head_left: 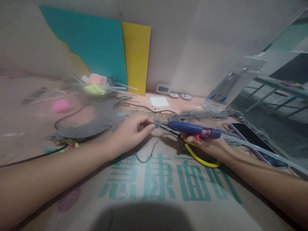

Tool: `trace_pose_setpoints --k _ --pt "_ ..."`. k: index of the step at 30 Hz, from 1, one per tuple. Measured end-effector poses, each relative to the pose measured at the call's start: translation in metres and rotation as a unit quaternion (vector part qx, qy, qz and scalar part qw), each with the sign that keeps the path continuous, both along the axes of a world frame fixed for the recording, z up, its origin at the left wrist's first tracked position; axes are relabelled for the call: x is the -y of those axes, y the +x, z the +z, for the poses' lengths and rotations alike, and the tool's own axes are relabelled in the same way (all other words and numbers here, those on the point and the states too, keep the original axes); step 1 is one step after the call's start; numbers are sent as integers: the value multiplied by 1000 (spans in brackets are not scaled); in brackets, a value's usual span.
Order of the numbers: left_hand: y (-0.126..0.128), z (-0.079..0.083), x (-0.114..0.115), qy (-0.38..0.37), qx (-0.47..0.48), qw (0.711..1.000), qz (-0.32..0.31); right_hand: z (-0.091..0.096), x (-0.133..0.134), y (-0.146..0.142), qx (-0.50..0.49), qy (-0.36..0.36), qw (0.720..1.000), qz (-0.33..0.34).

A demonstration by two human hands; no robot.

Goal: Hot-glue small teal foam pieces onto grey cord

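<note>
My left hand (133, 133) is closed in a pinch, thumb against forefinger. A small bluish-green piece (156, 124) shows at its fingertips, too small to name. In my right hand (208, 146) is a blue glue gun (187, 128), its nozzle pointing left at that piece and a red light glowing by the fingers. A long clear glue stick (255, 147) runs out of its back. Scissors with yellow handles (203, 160) also hang at the right hand, blades under the nozzle; whether the fingers grip them is unclear. A thin grey cord (152, 150) curls below the fingertips.
Bundles of grey cord (231, 114) and a phone (258, 144) lie at the right, by a clear plastic bottle (216, 91). Teal board (91, 45) and yellow board (137, 54) lean on the wall. A dark grey curved piece (84, 128) lies left.
</note>
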State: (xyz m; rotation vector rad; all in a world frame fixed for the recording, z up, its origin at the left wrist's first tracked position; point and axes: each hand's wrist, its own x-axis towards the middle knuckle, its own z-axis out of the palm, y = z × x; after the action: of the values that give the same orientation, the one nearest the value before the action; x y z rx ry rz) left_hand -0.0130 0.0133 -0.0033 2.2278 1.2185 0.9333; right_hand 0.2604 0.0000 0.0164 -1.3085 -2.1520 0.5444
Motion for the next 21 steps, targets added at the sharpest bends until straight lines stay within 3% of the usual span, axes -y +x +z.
trace_pose_setpoints --k 21 --pt "1 2 -1 -19 14 1000 5 -2 -3 1 35 27 999 10"
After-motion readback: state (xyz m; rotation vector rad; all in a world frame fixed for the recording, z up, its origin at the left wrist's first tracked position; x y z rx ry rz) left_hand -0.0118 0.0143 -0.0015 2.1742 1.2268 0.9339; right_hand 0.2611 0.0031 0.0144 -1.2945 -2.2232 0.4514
